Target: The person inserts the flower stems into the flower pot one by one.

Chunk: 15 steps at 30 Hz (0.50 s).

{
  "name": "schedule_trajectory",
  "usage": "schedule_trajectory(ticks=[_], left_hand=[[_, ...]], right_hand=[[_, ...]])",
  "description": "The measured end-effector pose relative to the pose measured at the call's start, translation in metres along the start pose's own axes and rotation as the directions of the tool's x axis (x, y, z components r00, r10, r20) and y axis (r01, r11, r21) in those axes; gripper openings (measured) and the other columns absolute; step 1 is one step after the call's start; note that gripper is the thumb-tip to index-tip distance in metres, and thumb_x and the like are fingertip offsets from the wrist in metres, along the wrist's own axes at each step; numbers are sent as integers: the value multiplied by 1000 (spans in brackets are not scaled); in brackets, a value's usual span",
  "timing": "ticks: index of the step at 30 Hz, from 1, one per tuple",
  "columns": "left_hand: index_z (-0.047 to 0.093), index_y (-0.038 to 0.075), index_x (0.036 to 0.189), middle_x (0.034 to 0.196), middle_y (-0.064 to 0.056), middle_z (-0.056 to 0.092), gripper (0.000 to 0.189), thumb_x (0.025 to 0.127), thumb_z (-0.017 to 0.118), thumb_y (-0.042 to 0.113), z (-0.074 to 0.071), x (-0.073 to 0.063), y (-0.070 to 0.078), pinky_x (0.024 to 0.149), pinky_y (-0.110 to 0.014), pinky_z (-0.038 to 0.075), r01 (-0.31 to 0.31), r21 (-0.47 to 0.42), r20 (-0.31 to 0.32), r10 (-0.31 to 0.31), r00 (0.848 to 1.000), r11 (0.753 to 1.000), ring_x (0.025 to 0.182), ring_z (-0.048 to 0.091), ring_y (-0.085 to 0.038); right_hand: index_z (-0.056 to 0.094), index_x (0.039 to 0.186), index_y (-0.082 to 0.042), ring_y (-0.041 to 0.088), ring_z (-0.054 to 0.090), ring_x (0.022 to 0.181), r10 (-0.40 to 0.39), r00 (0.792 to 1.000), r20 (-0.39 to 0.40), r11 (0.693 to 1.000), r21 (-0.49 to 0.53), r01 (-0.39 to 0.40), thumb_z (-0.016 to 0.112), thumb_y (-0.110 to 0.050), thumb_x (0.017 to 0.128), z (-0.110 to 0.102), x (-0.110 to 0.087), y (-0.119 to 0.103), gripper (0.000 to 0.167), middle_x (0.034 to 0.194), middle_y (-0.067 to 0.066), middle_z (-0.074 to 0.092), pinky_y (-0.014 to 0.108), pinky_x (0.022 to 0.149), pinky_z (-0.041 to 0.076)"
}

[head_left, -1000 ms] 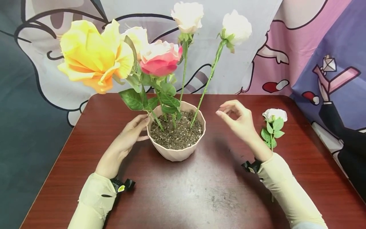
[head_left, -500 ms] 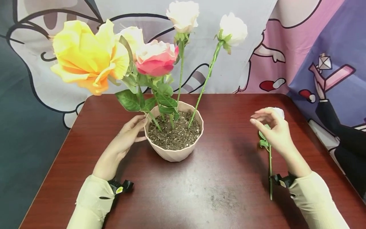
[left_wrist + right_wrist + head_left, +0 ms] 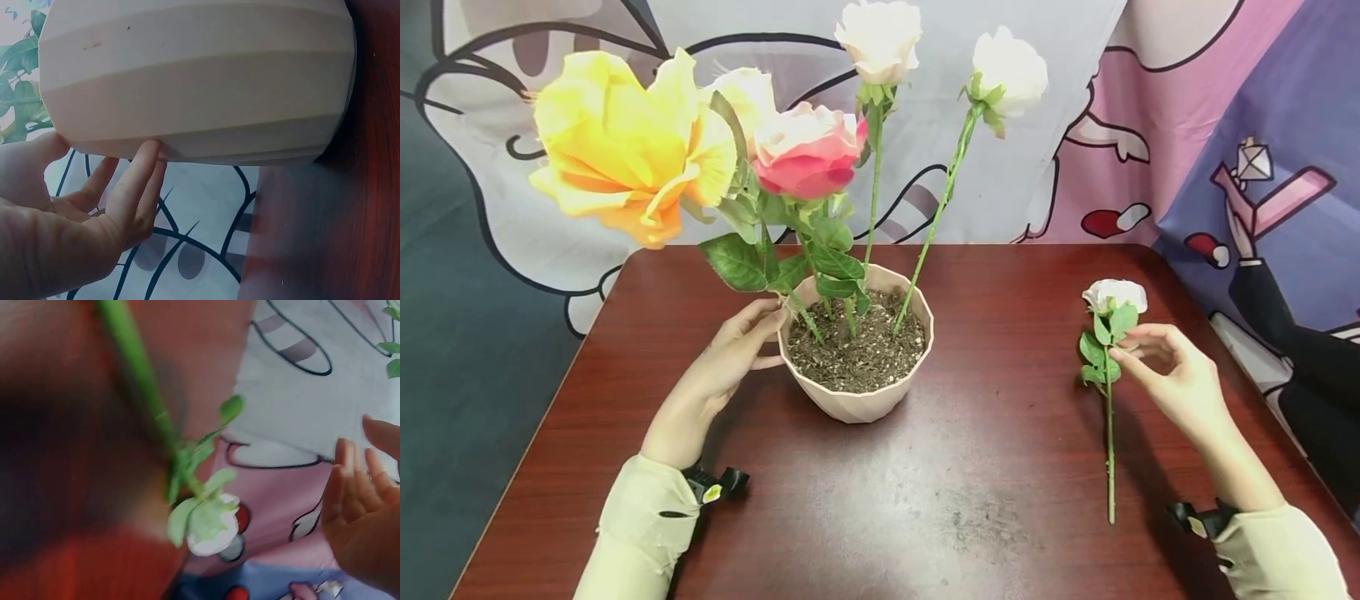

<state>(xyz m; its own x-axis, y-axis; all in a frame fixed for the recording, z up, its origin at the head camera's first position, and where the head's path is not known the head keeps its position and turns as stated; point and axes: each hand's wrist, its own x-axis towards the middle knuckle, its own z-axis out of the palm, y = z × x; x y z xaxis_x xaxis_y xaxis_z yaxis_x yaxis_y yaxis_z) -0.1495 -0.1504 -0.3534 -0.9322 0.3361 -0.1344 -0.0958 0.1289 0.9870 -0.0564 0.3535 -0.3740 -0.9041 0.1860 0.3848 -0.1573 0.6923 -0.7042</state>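
Note:
A pale beige faceted pot [image 3: 857,407] filled with soil stands left of the table's middle. My left hand [image 3: 718,367] touches its left side, thumb close to the rim; in the left wrist view the rather straight fingers [image 3: 134,181] lie against the pot's wall. A cut white rose [image 3: 1114,297] with green leaves lies on the table at the right, stem toward me. Over its upper leaves hovers my right hand [image 3: 1180,387], thumb and fingers apart. The right wrist view has that hand [image 3: 362,512] away from the rose [image 3: 212,531], holding nothing.
Rising from the soil are a large yellow flower [image 3: 625,150], a pink-and-white rose [image 3: 812,150] and tall white roses [image 3: 1011,71]. They lean above the pot on several sides. A printed cartoon cloth [image 3: 985,200] hangs behind the dark red table [image 3: 1000,433].
My right hand has moved right from beside the pot, passed over the lying rose, and come down to the right of its leaves. My left hand stays at the pot.

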Motion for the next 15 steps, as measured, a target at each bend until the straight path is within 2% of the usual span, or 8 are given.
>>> schedule_trajectory(ticks=[3, 8, 9, 11, 15], left_hand=[[43, 5, 130, 115, -5, 50, 43, 99, 45, 34, 0, 0, 0, 80, -29, 54, -2, 9, -7, 2, 1000, 1000, 102, 53, -10], [42, 4, 131, 116, -5, 49, 45, 99, 45, 35, -1, -1, 0, 80, -29, 55, -5, 18, -17, 5, 1000, 1000, 102, 53, -10], [42, 4, 131, 115, -5, 50, 44, 99, 45, 35, -1, -1, 0, 80, -29, 55, -5, 18, -18, 6, 1000, 1000, 102, 53, -9], [42, 4, 131, 116, -5, 49, 45, 99, 45, 35, 0, -1, 0, 80, -29, 55, -3, 17, -18, 3, 1000, 1000, 102, 52, -10], [41, 4, 132, 118, -6, 49, 46, 99, 45, 35, 1, 0, -1, 80, -30, 55, 4, 16, -21, -3, 1000, 1000, 103, 52, -10]], right_hand=[[60, 106, -6, -16, 54, 69, 78, 996, 52, 991, -114, -71, 74, -13, 80, -6, -10, 15, 29, 83, -19, 63, 4, 59, 41], [60, 106, -5, -23, 46, 67, 195, 971, 139, 941, -305, -145, 73, -31, 82, -10, -24, 32, 38, 86, 8, 69, 15, 55, 38], [60, 107, -4, -22, 46, 68, 205, 964, 169, 930, -339, -138, 72, -34, 82, -11, -26, 34, 41, 86, 11, 69, 18, 56, 38], [57, 110, -2, -18, 46, 68, 257, 937, 239, 917, -367, -158, 71, -38, 82, -9, -28, 38, 48, 84, 9, 69, 22, 60, 38], [52, 114, 4, -1, 51, 68, 349, 850, 395, 908, -369, -201, 70, -40, 82, -3, -32, 43, 57, 78, 2, 65, 24, 61, 40]])
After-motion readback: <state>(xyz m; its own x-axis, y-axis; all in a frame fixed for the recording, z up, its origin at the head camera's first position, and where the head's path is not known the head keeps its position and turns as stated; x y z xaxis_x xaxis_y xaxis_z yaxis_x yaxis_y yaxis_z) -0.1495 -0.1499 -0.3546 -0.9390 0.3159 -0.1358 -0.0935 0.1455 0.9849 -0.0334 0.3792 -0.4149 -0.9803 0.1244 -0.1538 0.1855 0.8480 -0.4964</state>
